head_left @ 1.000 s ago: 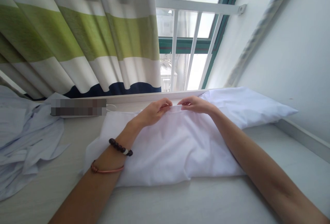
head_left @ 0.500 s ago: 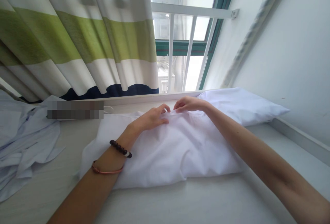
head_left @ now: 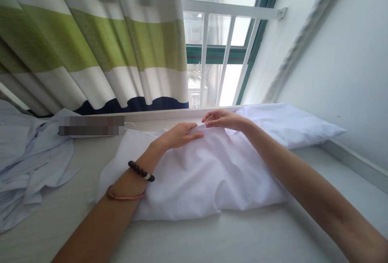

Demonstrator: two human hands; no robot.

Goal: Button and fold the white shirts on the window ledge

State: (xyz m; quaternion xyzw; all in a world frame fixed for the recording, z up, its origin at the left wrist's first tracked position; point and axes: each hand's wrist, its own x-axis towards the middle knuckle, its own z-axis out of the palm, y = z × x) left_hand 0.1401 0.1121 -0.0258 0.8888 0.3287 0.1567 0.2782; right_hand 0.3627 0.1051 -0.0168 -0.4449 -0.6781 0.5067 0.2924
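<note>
A puffy, wrinkled piece of white cloth (head_left: 188, 186) lies flat in front of me; whether it is a garment or a pillow cover I cannot tell. Along its far edge, my left hand (head_left: 180, 135) pinches a raised fold between thumb and fingers. Just to the right, my right hand (head_left: 222, 119) has its fingertips closed on the same edge, close to the left fingertips. A thin pale line, maybe a thread or the hem, shows between the right fingers. My left wrist wears a dark bead bracelet (head_left: 139, 170) and a reddish bangle (head_left: 125, 197).
Behind my right forearm lies another white cloth bundle (head_left: 287, 123). Crumpled white clothes (head_left: 27, 162) are heaped at the left, beside a blurred-out flat object (head_left: 91, 126). A striped curtain (head_left: 106, 41) and white railing (head_left: 233, 10) stand behind the pale surface (head_left: 169, 240).
My left thumb and fingers have closed on the cloth edge and lifted it slightly. My right fingertips have shifted a little and stay at the edge. The view has moved slightly.
</note>
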